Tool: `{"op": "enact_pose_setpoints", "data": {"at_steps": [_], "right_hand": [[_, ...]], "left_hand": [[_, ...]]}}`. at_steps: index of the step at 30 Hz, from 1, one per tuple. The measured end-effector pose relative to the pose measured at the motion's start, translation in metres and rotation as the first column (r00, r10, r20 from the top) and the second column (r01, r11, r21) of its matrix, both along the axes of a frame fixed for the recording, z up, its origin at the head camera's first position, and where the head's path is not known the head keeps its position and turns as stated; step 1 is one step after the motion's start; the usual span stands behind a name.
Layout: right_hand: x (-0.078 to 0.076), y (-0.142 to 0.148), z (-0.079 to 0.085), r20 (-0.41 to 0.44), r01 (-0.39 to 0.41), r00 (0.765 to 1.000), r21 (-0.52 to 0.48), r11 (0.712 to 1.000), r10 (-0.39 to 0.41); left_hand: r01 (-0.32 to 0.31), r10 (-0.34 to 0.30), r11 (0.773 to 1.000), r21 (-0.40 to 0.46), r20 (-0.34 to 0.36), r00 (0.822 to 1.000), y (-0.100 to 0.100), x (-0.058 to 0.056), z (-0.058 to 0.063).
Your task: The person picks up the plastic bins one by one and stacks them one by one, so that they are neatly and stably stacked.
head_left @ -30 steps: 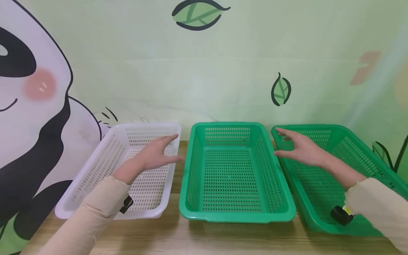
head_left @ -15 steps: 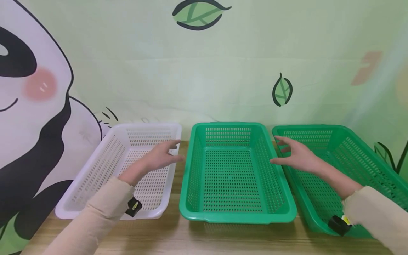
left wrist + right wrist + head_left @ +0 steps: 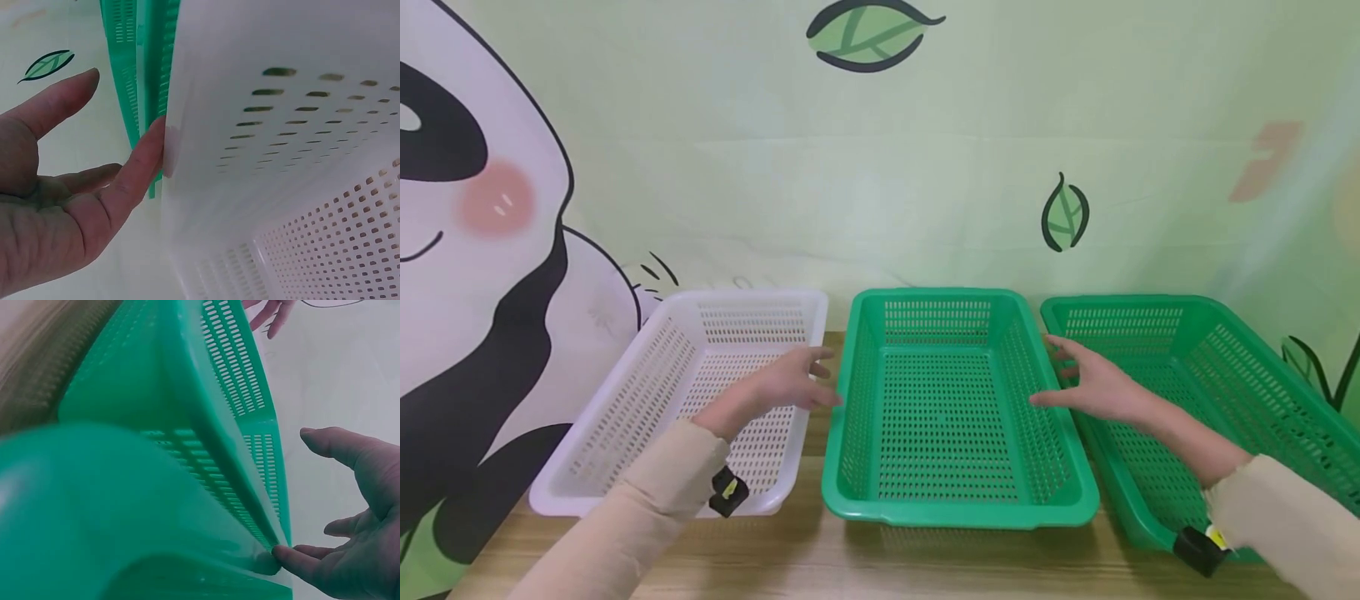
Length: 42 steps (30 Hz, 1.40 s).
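Middle green basket (image 3: 955, 513): reach stage, I'd say. Left hand (image 3: 786, 383) and right hand (image 3: 1097, 385) flank it, fingers loose, gripping nothing; next needs a two-sided grip.

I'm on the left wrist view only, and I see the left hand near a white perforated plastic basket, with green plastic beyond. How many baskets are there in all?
Observer: Three in a row in the head view: the white perforated plastic basket at left, a green perforated plastic basket in the middle, and a second green perforated plastic basket at right.
Operator: And where's the other hand?
Observer: The bare right hand is by the neighbouring rims of the two green baskets, its thumb seen against the middle one.
Operator: What are the baskets standing on?
Observer: A light brown, wood-grained tabletop.
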State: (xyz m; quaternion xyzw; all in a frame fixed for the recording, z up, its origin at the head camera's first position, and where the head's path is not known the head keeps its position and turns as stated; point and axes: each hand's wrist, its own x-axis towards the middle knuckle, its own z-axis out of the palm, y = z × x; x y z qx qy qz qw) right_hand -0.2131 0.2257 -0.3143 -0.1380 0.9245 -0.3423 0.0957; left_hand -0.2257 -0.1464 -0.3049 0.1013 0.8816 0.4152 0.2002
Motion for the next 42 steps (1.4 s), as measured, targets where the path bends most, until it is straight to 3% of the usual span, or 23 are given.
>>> {"op": "enact_pose_setpoints", "data": {"at_steps": [6, 9, 19, 25, 34, 42], "right_hand": [[0.003, -0.002, -0.003, 0.033, 0.008, 0.999, -0.041, 0.999, -0.007], [0.003, -0.002, -0.004, 0.057, 0.016, 0.998, -0.055, 0.998, -0.013], [-0.001, 0.007, -0.011, 0.186, 0.035, 0.983, -0.177, 0.984, -0.001], [-0.002, 0.009, -0.012, 0.208, 0.023, 0.978, -0.164, 0.986, 0.012], [0.000, 0.009, -0.012, 0.261, -0.028, 0.963, -0.157, 0.987, 0.069], [0.000, 0.010, -0.010, 0.277, -0.023, 0.958, -0.179, 0.984, 0.073]], "left_hand": [[0.031, -0.034, 0.999, 0.027, 0.122, 0.992, 0.005, 0.000, -0.005], [0.049, -0.050, 0.999, 0.012, 0.144, 0.988, 0.009, 0.000, -0.008], [-0.013, 0.019, 0.998, -0.060, 0.108, 0.994, 0.019, 0.008, -0.006], [-0.042, 0.052, 0.994, -0.102, 0.102, 0.993, 0.022, 0.012, -0.004], [-0.042, 0.052, 0.992, -0.121, 0.080, 0.995, 0.019, 0.013, -0.003], [-0.026, 0.035, 0.995, -0.097, 0.095, 0.995, 0.018, 0.012, -0.004]]}}
